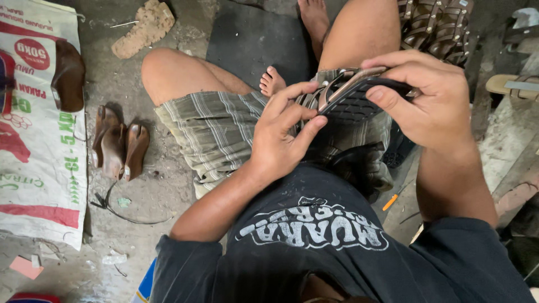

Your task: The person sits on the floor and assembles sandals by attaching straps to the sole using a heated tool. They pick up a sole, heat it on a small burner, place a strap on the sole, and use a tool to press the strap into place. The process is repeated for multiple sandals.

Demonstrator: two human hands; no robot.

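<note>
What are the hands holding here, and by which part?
A sandal, black treaded sole turned up. The right hand grips its far end; the left hand pinches the straps at its near edge.

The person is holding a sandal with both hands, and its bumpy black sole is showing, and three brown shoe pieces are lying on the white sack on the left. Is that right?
Not quite. The head view shows the three brown shoe pieces lying on the bare floor beside the white sack, not on it. The rest holds: the left hand and right hand hold the sandal, black sole showing.
</note>
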